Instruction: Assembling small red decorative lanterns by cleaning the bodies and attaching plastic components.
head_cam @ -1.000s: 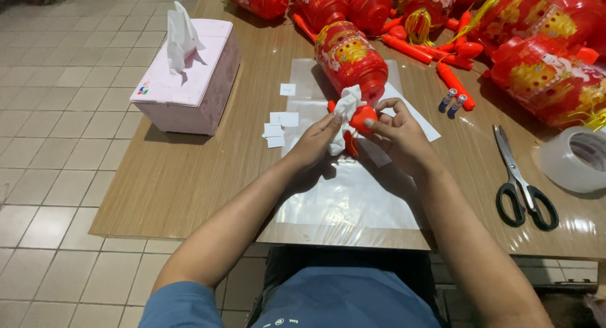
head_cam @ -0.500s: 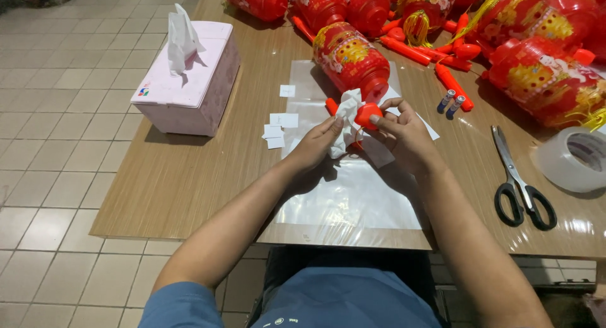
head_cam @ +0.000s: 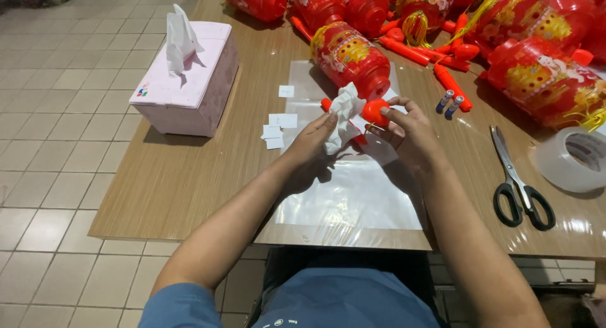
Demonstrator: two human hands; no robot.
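- The left hand (head_cam: 314, 140) pinched a crumpled white tissue (head_cam: 344, 113) between thumb and fingers and pressed it against a small red plastic piece (head_cam: 376, 111).
- The right hand (head_cam: 407, 134) gripped that piece from the other side, fingertips curled round its rounded orange-red end, just above a clear plastic sheet (head_cam: 350, 195) spread on the wooden table (head_cam: 189, 176).
- The piece looked light, hard and smooth, likely slippery under bare fingers; its narrower red stem (head_cam: 326, 103), showing beyond the tissue, seemed the surer hold. The tissue was soft, limp and easily torn.
- Just beyond both hands lay a red lantern (head_cam: 349, 55) with gold print, on its side and probably thin-walled and easily dented.
- Left of the left hand sat small white paper slips (head_cam: 278, 127); farther that way stood a pink tissue box (head_cam: 189, 82).
- Beyond the right hand lay two small batteries (head_cam: 449, 103) and loose red sticks (head_cam: 449, 85); to its right, black-handled scissors (head_cam: 514, 176) and a roll of clear tape (head_cam: 573, 159).
- More red lanterns (head_cam: 543, 75) crowded the table's far edge.
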